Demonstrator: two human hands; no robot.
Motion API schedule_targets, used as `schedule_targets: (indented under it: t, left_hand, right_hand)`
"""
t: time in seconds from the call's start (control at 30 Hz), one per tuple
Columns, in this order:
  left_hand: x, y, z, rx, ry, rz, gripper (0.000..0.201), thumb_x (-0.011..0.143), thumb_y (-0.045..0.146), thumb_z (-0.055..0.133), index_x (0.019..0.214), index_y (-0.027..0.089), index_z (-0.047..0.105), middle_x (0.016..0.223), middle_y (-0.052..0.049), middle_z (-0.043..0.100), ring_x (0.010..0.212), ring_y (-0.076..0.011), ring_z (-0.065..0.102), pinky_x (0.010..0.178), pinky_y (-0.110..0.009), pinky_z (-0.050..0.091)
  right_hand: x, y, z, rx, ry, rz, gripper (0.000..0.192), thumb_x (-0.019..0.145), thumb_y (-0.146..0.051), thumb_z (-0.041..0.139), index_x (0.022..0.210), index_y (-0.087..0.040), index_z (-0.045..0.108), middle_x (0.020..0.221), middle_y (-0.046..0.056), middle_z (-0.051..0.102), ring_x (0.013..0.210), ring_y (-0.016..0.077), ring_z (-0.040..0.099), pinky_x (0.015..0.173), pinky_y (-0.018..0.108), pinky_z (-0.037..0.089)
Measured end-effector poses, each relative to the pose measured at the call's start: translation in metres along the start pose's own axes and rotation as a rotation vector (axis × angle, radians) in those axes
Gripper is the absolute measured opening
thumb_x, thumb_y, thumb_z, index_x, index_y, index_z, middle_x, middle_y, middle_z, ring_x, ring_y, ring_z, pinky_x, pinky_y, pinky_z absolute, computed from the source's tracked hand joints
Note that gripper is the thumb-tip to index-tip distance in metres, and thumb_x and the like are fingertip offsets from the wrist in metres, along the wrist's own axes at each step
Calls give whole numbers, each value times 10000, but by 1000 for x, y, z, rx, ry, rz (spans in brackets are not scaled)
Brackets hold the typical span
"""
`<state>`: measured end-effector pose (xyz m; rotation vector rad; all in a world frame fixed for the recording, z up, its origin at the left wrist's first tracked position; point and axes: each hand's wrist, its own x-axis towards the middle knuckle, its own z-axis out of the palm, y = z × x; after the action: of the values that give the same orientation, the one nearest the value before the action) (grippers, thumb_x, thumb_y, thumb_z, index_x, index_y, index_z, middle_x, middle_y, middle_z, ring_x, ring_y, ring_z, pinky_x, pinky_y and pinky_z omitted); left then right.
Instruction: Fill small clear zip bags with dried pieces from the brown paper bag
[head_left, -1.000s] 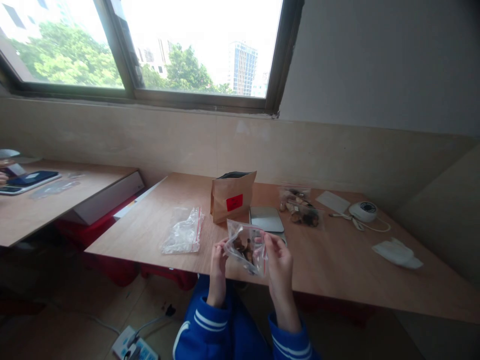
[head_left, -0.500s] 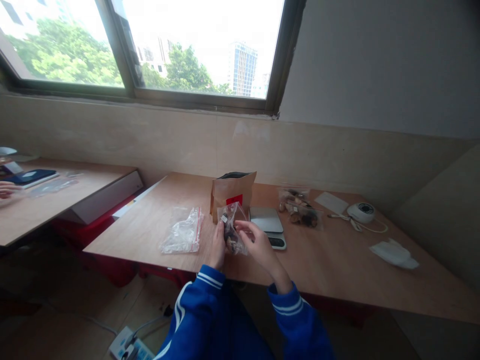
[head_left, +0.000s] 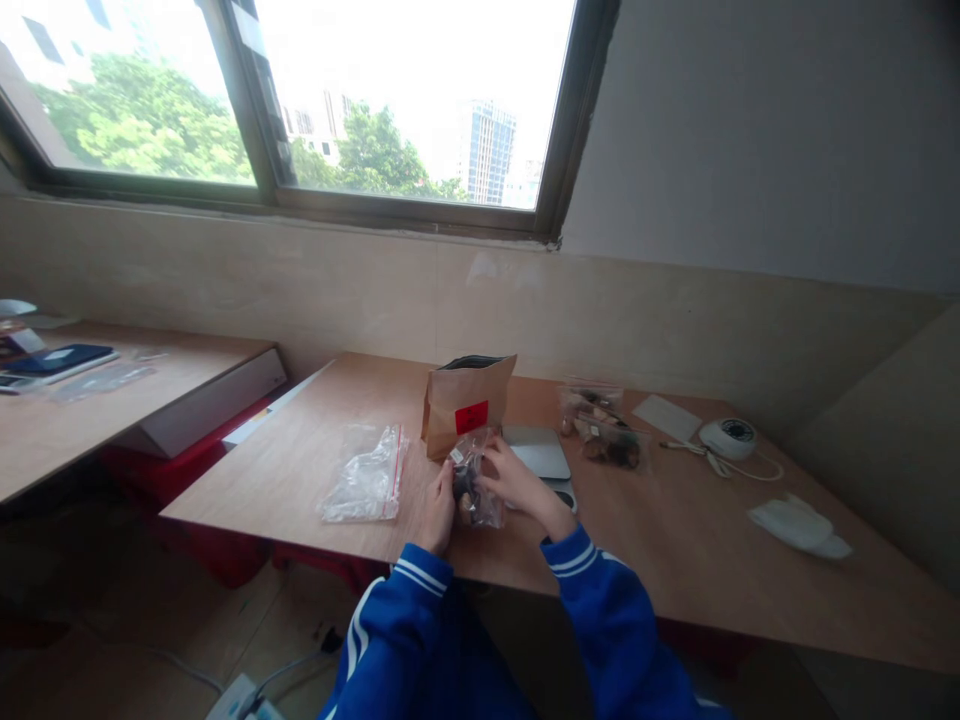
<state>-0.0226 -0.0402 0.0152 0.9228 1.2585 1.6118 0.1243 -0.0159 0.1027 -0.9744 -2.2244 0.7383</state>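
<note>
Both fingers (head_left: 491, 462) pinching filled bag (head_left: 472, 487)

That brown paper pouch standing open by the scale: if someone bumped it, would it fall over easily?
Probably fairly easily. The brown paper pouch stands upright on a narrow base with its top open, so a nudge near the top could tip it and perhaps spill. Its paper walls look creased, so it would likely dent rather than resist. How full it is cannot be seen.

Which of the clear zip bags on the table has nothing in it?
The flat clear bag with the red zip strip, lying left of the brown paper pouch. The bag between both hands and the bags right of the scale hold dark pieces.
</note>
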Motion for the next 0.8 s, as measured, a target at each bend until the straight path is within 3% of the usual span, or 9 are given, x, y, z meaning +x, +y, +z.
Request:
schedule_targets:
  t: [0.17, 0.37, 0.57, 0.8]
  left_hand:
    - [-3, 7, 1, 15, -11, -37, 444, 883, 501, 479, 1082, 159, 680, 1130, -104, 699, 1201, -268, 562, 1086, -441, 350]
    - [-3, 8, 0, -10, -49, -7, 437, 891, 493, 463, 1049, 156, 693, 1043, -104, 725, 1133, -278, 602, 1034, -448, 412]
    - [-2, 5, -1, -35, -67, -19, 479, 885, 506, 464, 1090, 130, 680, 1133, -122, 697, 1146, -276, 594, 1059, -445, 380]
    - [0, 2, 2, -168, -124, -31, 542, 852, 552, 488, 1090, 106, 683, 1036, -116, 729, 1116, -290, 608, 1072, -446, 366]
  right_hand:
    - [-3, -6, 2, -81, 12, -44, 291, 806, -85, 595, 1077, -189, 614, 1168, 93, 547, 1112, 228, 550, 995, 373, 433]
    - [-9, -13, 3, -222, 67, -49, 126, 796, -95, 595, 880, -190, 595, 921, 65, 616, 949, 242, 564, 860, 377, 471]
    - [-13, -15, 0, -226, 116, -47, 234, 790, -57, 553, 973, -197, 594, 974, 67, 632, 954, 239, 547, 847, 371, 469]
    - [-14, -18, -1, -205, 196, -17, 260, 790, -86, 587, 1017, -209, 613, 1023, 56, 629, 994, 237, 530, 900, 394, 461]
